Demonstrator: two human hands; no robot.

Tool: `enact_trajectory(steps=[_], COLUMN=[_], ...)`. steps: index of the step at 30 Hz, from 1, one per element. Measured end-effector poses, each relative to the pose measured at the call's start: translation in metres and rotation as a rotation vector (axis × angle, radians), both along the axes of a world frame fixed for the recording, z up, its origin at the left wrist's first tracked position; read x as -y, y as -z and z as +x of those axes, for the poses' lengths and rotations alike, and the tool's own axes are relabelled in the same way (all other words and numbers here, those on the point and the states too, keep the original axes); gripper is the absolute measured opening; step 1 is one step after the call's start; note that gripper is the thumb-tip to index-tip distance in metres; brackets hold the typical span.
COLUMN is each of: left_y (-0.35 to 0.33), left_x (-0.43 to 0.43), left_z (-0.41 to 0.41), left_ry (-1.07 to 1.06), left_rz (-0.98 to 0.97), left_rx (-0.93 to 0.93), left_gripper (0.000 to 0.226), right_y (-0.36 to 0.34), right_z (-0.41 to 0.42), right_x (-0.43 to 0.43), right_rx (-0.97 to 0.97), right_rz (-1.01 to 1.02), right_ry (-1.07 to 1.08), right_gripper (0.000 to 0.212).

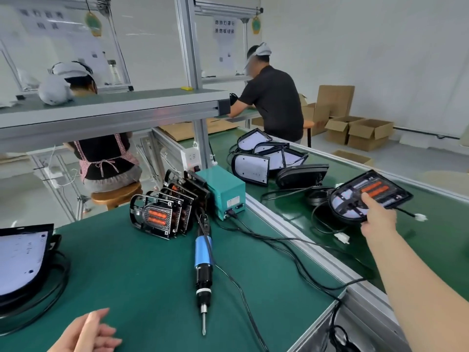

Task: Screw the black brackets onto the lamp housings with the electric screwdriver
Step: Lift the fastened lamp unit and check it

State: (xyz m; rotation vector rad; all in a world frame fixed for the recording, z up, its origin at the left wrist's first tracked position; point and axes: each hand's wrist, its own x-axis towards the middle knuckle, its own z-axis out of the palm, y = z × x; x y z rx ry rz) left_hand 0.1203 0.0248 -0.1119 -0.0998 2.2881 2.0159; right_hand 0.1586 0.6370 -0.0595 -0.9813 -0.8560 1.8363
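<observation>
across the near foreground, the green-matted workbench (132, 288) carries the task parts. the green conveyor belt (291, 214) runs along its right side, beyond an aluminium rail. a pile of black-rimmed lamp housings with white faces (256, 161) lies on the far part of the belt, with black cables trailing from it. one more black lamp housing with a white face (22, 260) sits at the left edge of the workbench, partly out of view. a row of black plastic brackets with orange inserts (162, 217) stands on edge at the back of the workbench, touching the teal metal power box (224, 191). the blue and black electric screwdriver (203, 262) lies flat on the mat in front of the row, bit toward the camera, apart from both hands.

the right hand (378, 218) reaches out over the belt and grips the near edge of a d-shaped black lamp housing with orange inserts inside (373, 191). its thumb lies on top and its fingers are hidden beneath. the left hand (88, 334) rests low over the mat, fingers loosely curled, holding nothing. a small white cable connector (420, 217) shows at the end of a black lead just right of the held housing.
</observation>
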Motion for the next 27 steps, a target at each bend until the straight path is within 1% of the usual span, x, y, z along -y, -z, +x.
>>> enact_trajectory(steps=[2, 6, 10, 12, 15, 16, 18, 20, 22, 25, 27], left_y=[-0.007, -0.023, -0.025, -0.020, -0.014, -0.012, -0.011, -0.010, -0.011, -0.012, -0.012], left_x=[-0.009, -0.023, -0.028, -0.027, -0.027, -0.027, -0.027, -0.026, -0.026, -0.027, -0.027], left_z=[0.005, 0.020, 0.021, 0.019, 0.021, 0.021, 0.019, 0.015, 0.015, 0.017, 0.017], left_ry=[-0.006, -0.002, -0.013, -0.053, -0.126, -0.139, -0.145, -0.138, -0.130, -0.127, -0.136], left_rz=[-0.027, -0.023, -0.041, -0.067, -0.107, -0.106, -0.081, -0.062, -0.050, -0.047, -0.050], left_rx=[-0.038, -0.110, -0.106, -0.119, -0.210, -0.231, -0.222, -0.189, -0.180, -0.195, -0.199], left_gripper=[0.021, 0.022, 0.021, 0.023, 0.024, 0.024, 0.024, 0.025, 0.025, 0.025, 0.025], right_y=[0.000, 0.004, 0.017, 0.025, 0.031, 0.032, 0.030, 0.028, 0.029, 0.034, 0.032], right_z=[0.003, 0.012, 0.015, 0.014, 0.013, 0.013, 0.009, 0.008, 0.009, 0.009, 0.004], right_x=[-0.005, -0.018, -0.030, -0.032, -0.034, -0.034, -0.030, -0.024, -0.016, 0.000, 0.014], right_rx=[0.028, 0.043, 0.089, 0.198, 0.512, 0.577, 0.652, 0.716, 0.837, 1.056, 1.132], right_rz=[0.022, 0.025, 0.037, 0.041, 0.113, 0.145, 0.197, 0.240, 0.325, 0.635, 0.825], right_ry=[-0.012, 0.007, 0.044, 0.096, 0.145, 0.138, 0.123, 0.128, 0.141, 0.140, 0.091], right_gripper=[0.044, 0.054, 0.053, 0.065, 0.085, 0.091, 0.100, 0.103, 0.099, 0.086, 0.078])
